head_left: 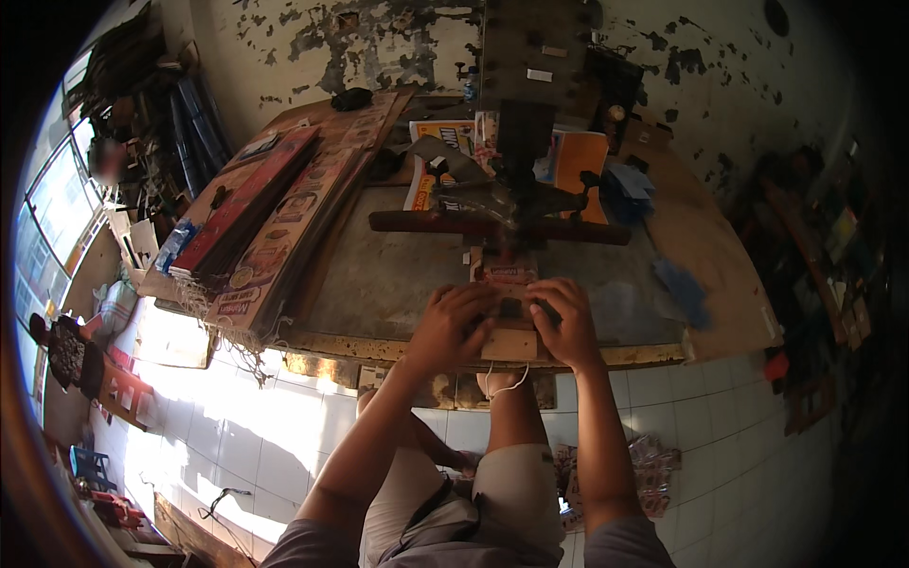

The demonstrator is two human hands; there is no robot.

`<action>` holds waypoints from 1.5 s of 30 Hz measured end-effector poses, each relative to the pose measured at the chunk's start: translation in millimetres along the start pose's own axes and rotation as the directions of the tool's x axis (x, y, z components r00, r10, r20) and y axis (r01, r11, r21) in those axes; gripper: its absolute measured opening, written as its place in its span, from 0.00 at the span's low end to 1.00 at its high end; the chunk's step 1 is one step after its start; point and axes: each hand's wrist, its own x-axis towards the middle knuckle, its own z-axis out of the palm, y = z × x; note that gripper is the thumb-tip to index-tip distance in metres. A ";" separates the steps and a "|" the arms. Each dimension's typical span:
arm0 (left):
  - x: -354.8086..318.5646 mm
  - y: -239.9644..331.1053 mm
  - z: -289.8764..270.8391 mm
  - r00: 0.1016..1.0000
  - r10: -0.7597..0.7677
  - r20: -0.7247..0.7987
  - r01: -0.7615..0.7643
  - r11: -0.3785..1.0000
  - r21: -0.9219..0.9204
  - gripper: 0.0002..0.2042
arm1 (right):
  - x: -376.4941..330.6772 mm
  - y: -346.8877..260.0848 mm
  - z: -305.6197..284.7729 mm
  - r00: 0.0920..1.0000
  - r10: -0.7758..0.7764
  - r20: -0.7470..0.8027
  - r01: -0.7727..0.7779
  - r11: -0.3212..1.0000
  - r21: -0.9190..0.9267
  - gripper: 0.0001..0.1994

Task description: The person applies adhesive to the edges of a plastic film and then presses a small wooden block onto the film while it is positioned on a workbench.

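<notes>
A small brown cardboard piece (509, 346) lies at the near edge of a grey worktable, with a white cord (512, 386) looping down from its near end. My left hand (454, 320) grips its left side with bent fingers. On the opposite side, my right hand (566, 322) curls its fingers over the edge. Between the hands a dark patch shows on the piece. Just beyond it is a pink printed panel (507, 273); I cannot tell whether the two are joined. A dark red crossbar (426, 222) of a heavy press spans above the table, past my hands.
Long stacks of printed sheets (284, 222) lie on the table's left, with frayed strings at the near end. An orange board (579, 163) stands behind the press. Blue scraps (682, 289) lie to the right. Below are a tiled floor (284, 445) and crumpled printed packaging (653, 473).
</notes>
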 end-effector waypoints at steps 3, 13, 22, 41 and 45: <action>-0.4 0.9 -1.6 1.000 -0.002 0.005 0.002 1.000 0.001 0.16 | -0.2 -1.0 -0.2 1.000 0.005 0.000 -0.005 1.000 0.012 0.07; 0.3 4.3 -2.4 0.997 0.024 -0.078 -0.016 0.995 0.100 0.17 | 0.9 -2.3 -1.8 0.998 -0.009 -0.056 0.010 1.000 0.012 0.08; -104.7 34.5 -13.4 0.952 -0.282 -0.118 0.291 0.955 0.062 0.24 | -44.9 -72.0 5.3 0.997 0.002 0.071 0.005 0.996 -0.089 0.18; -51.4 81.8 78.5 0.967 -0.164 0.193 0.083 0.926 0.369 0.36 | -87.6 -84.8 -72.5 0.991 0.132 -0.015 -0.131 0.989 0.071 0.15; -53.2 82.2 78.2 0.973 -0.147 0.178 0.070 0.923 0.379 0.33 | -86.9 -89.6 -64.3 0.991 0.126 0.046 -0.131 0.983 0.129 0.15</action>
